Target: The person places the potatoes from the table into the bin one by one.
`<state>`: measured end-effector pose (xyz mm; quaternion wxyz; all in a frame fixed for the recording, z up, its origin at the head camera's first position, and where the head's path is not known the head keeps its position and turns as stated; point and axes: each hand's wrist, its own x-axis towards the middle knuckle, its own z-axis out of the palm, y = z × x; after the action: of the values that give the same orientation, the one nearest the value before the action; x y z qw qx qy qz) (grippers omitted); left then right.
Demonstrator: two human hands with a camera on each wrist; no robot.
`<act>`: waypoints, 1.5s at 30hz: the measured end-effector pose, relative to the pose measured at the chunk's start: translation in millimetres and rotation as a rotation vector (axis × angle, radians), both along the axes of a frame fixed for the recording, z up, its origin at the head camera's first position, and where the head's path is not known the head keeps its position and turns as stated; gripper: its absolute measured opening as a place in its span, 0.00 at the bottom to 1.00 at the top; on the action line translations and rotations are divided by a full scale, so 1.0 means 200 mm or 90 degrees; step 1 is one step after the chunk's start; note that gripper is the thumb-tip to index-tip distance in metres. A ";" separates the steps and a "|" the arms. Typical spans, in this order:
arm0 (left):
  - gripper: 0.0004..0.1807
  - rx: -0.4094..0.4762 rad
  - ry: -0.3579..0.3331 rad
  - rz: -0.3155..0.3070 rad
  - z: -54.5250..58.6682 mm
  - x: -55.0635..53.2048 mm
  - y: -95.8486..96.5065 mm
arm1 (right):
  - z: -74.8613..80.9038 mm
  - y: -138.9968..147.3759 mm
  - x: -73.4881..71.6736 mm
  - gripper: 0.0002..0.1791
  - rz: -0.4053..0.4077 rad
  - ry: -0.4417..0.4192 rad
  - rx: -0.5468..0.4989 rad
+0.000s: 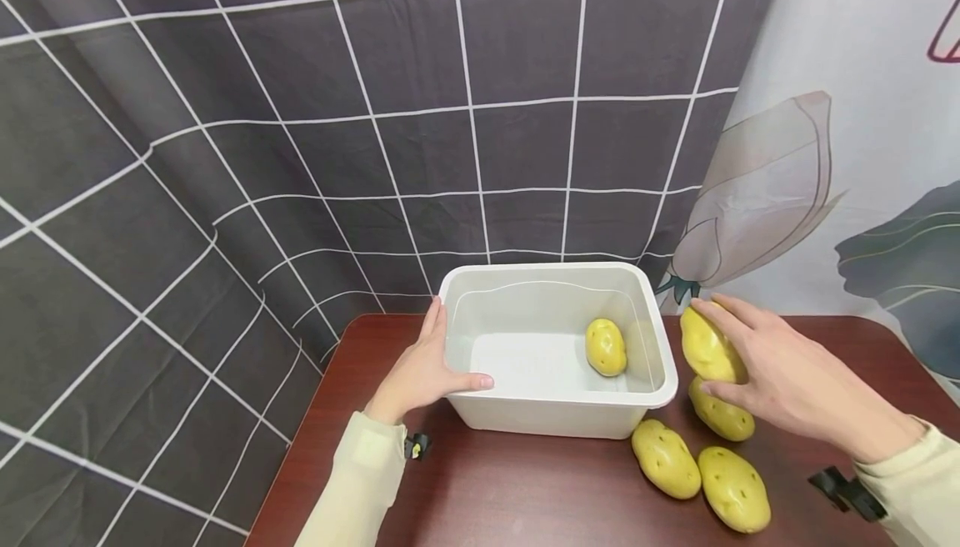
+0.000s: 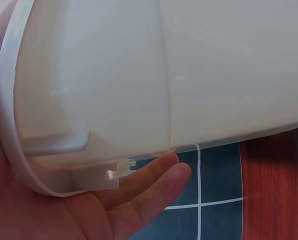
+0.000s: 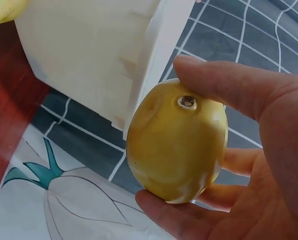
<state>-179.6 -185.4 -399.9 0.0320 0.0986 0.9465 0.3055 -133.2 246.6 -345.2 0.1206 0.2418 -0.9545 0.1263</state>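
Observation:
A white plastic bin (image 1: 555, 409) stands on the table with one yellow potato (image 1: 606, 347) inside, towards its right end. My left hand (image 1: 423, 372) grips the bin's left front corner, thumb over the front rim and fingers along the left side; the left wrist view shows fingertips (image 2: 176, 172) beneath the rim. Right of the bin, my right hand (image 1: 780, 368) holds another potato (image 3: 176, 145) between thumb and fingers, raised above the table. Below it lies a potato (image 1: 722, 412), partly covered by the held one. Two more potatoes (image 1: 666, 459) (image 1: 735, 490) lie nearer the front.
The dark red wooden table (image 1: 525, 489) carries everything. Behind and to the left hangs a grey curtain (image 1: 517, 147) with white grid lines. A pale curtain (image 1: 862, 155) with flower print hangs at the right, close behind the table's back edge.

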 end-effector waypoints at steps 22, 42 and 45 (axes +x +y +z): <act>0.77 0.008 0.002 -0.003 0.00 0.01 0.00 | 0.03 -0.09 -0.04 0.51 0.022 -0.003 0.015; 0.76 0.008 0.006 -0.001 0.00 0.00 0.00 | 0.06 -0.18 -0.10 0.48 0.049 0.002 -0.003; 0.76 0.007 0.006 0.000 0.00 0.00 0.00 | 0.07 -0.20 -0.11 0.48 0.052 0.002 0.002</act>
<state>-179.8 -185.0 -400.4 0.0272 0.1002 0.9450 0.3101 -154.9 207.3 -331.3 0.1168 0.2809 -0.9438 0.1294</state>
